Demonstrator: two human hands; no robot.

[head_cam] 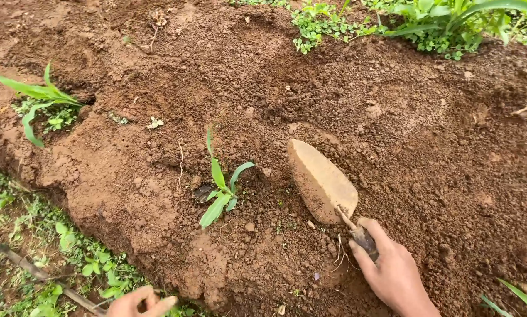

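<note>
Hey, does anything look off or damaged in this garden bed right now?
Nothing stands out. The right hand holds a soil-caked trowel flat on the bed, beside an upright seedling. The left hand is at the bed's edge.

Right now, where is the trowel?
The trowel lies on the red soil bed right of centre, held by the right hand, just right of a small seedling.

Soil-coated, leaf-shaped metal trowel blade (322,182) on a short dark handle — lying flat-faced on loose reddish-brown earth, tip pointing up-left, its handle being gripped by the right hand (389,270).
</note>
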